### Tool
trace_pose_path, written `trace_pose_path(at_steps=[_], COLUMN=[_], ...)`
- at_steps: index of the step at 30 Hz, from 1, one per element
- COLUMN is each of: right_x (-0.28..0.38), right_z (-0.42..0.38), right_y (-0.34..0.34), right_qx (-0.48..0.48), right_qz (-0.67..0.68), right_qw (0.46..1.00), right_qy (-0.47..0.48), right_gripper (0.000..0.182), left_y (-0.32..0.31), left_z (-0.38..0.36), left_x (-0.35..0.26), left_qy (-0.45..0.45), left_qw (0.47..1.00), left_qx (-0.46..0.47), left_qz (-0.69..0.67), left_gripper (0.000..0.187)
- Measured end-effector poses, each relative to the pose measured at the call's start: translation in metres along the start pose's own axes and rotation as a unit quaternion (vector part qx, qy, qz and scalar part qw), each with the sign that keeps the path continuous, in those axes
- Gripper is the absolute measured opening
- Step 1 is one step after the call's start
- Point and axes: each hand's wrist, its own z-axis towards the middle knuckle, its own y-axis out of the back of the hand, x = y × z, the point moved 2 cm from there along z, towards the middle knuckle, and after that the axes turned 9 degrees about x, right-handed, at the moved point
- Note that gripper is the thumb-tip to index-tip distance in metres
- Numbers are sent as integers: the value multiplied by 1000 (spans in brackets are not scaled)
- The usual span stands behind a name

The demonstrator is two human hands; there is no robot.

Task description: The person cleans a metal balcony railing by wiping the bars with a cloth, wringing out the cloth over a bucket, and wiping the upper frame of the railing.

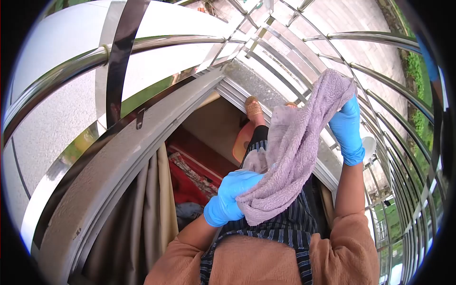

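Observation:
Stretched between my hands is a greyish-purple towelling cloth (304, 142), hanging in long folds in front of my striped apron. My left hand (234, 192), in a blue rubber glove, is closed on the cloth's lower left end, its fingertips partly covered by the fabric. Higher up on the right, my right hand (348, 127), gloved in blue as well, grips the upper end, with the fingers mostly behind the cloth. A thinner, paler, wet-looking fold (281, 126) hangs along the cloth's left side.
Shiny metal railing bars (175, 42) surround me on both sides. A window frame (123, 156) with sliding tracks lies to my left, a beige curtain (164, 190) inside it. My foot in a gold slipper (254, 108) rests near the sill. A white dish (368, 143) sits outside the right bars.

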Motion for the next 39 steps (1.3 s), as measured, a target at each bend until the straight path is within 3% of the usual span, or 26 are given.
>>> trace_pose_path(at_steps=[1,2,4,6,8,9,13,15,17,19,20,21,22,23,25,26,28,29,31,33,34,36,37,39], right_x=[-6,-7,4,-1,-1,-3,-12,-19,34,83,104,121,132,137,148,152,152,148,141,132,129,119,112,96], right_z=[8,11,35,13,9,16,56,58,69,90,102,114,123,132,146,160,186,189,190,197,201,211,215,225], right_y=[-3,0,-49,-57,-77,-82,-96,-98,-112,-137,-153,-167,-182,-193,-208,-216,-229,-229,-229,-239,-242,-254,-255,-254], right_qx=[-88,-86,-56,-27,3,18,72,98,117,197,233,264,291,290,148,148,146,142,52,46,16,-39,-39,-83], right_qz=[44,40,119,200,279,317,457,524,498,367,296,221,143,146,-45,-50,-276,-280,-166,-142,-111,-87,-88,-44], right_qw=[995,995,991,979,960,948,887,846,859,897,900,893,877,878,825,828,835,837,811,820,814,805,805,812], right_qy=[-36,-32,-28,-23,-17,-14,-4,0,2,148,220,289,354,352,543,539,453,448,558,553,569,585,585,575], right_gripper=[42,42,42,41,41,41,40,40,41,42,42,43,43,43,46,46,47,47,42,34,33,31,31,28], left_y=[-9,-19,-36,-41,-39,-38,-23,-15,-8,5,7,18,22,25,33,34,32,33,40,47,51,57,58,61], left_z=[6,13,16,16,14,12,-2,-6,-19,-27,-34,-20,-24,-28,-36,-38,-41,-42,-36,-22,-14,-1,3,9], left_x=[-2,-6,-3,-3,1,3,8,11,17,18,23,8,11,13,14,15,19,21,23,28,30,34,34,41], left_qy=[-20,-19,-12,-3,91,93,158,108,145,136,89,107,120,135,147,155,159,162,149,81,76,135,135,116], left_qw=[999,998,999,999,995,995,973,962,938,929,895,891,889,884,882,879,868,853,857,876,877,877,878,855], left_qx=[28,40,41,27,17,16,-167,-251,-314,-334,-384,-325,-357,-388,-394,-401,-421,-443,-442,-471,-470,-451,-451,-482], left_qz=[11,-43,-11,27,43,44,-20,-20,-28,85,210,299,261,222,214,204,211,225,218,62,60,93,92,-151], left_gripper=[46,49,51,51,57,57,66,49,56,54,65,52,57,63,69,77,81,85,90,86,86,49,49,45])
